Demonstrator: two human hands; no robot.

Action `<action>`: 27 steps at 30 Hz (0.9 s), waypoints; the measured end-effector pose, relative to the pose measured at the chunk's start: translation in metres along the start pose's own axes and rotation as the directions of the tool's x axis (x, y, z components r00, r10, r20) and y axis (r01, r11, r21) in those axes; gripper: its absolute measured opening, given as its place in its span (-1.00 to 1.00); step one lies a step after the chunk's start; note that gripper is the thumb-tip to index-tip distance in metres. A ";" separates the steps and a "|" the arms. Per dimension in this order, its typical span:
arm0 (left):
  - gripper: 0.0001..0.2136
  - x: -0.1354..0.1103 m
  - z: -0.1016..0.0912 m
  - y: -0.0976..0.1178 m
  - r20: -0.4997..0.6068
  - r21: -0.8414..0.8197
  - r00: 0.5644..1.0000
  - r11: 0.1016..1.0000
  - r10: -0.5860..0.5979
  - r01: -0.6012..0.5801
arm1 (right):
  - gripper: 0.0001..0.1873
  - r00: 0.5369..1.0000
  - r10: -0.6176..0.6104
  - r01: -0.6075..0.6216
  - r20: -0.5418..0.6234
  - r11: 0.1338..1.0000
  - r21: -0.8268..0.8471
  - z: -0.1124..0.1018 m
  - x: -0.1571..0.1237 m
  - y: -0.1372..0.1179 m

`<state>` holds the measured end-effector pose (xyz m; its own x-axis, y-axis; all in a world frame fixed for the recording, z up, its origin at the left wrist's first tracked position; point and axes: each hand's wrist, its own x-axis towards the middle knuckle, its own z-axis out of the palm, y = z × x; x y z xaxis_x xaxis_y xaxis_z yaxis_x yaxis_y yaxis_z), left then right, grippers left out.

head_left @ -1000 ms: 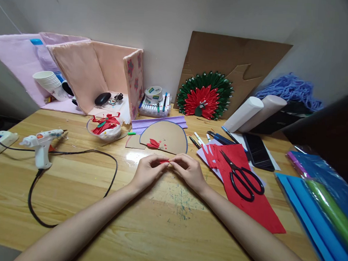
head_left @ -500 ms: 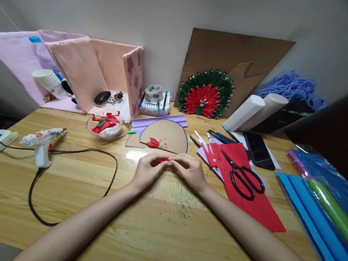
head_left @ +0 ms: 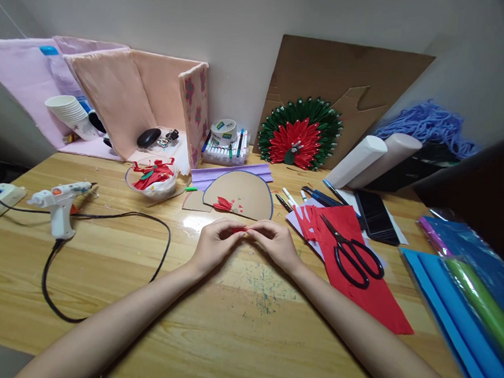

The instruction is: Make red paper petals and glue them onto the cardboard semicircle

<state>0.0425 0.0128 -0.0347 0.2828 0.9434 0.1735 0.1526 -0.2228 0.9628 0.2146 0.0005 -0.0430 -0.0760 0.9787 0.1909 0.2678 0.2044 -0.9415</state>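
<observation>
My left hand and my right hand meet fingertip to fingertip over the middle of the table. Between them they pinch a small piece of red paper, mostly hidden by the fingers. Just beyond lies a half-round cardboard piece edged in blue, with a few red paper petals at its lower left. To the right, black-handled scissors rest on a sheet of red paper with cut strips at one corner.
A white glue gun with a looping black cable stands at left. Behind it is a clear bowl of red scraps. A red and green paper peacock leans against cardboard. Blue sheets lie at right.
Both hands stay almost in place, still pinching the red piece, of which slightly less shows now. The whole view has shifted very slightly.
</observation>
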 end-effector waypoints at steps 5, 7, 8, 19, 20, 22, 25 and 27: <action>-0.75 0.000 0.001 -0.001 -0.012 -0.077 0.996 0.993 -0.087 0.086 | -0.85 1.000 0.025 -0.025 0.007 0.999 0.042 0.001 0.000 0.003; -0.72 0.000 0.002 -0.002 -0.015 -0.133 0.991 0.982 -0.135 0.132 | -0.84 1.000 0.028 -0.028 -0.013 0.999 0.030 0.001 -0.001 0.003; -0.71 0.000 0.002 -0.002 -0.016 -0.162 0.987 0.975 -0.157 0.152 | -0.84 0.999 0.028 -0.027 -0.024 0.999 0.020 0.001 -0.001 0.003; -0.75 0.005 0.001 -0.007 -0.035 -0.297 0.969 0.928 -0.246 0.225 | -0.85 0.999 -0.028 0.025 -0.047 0.997 -0.071 0.002 -0.003 0.005; -0.75 0.005 0.001 -0.007 -0.036 -0.299 0.968 0.927 -0.247 0.225 | -0.86 0.998 -0.033 0.029 -0.048 0.996 -0.079 0.002 -0.003 0.004; -0.76 0.005 0.001 -0.007 -0.042 -0.302 0.968 0.927 -0.246 0.223 | -0.88 0.998 -0.046 0.041 -0.051 0.995 -0.095 0.002 -0.003 0.003; -0.77 0.006 0.001 -0.005 -0.047 -0.316 0.967 0.922 -0.252 0.225 | -0.89 0.996 -0.071 0.065 -0.047 0.991 -0.120 0.001 -0.004 0.001; -0.76 0.006 0.000 -0.004 -0.044 -0.331 0.964 0.914 -0.264 0.235 | -0.89 0.995 -0.087 0.081 -0.045 0.988 -0.129 0.001 -0.004 0.001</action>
<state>0.0441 0.0194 -0.0375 0.1906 0.9786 -0.0776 -0.1072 0.0993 0.9893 0.2139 -0.0036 -0.0452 -0.0559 0.9570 0.2846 0.3824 0.2838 -0.8793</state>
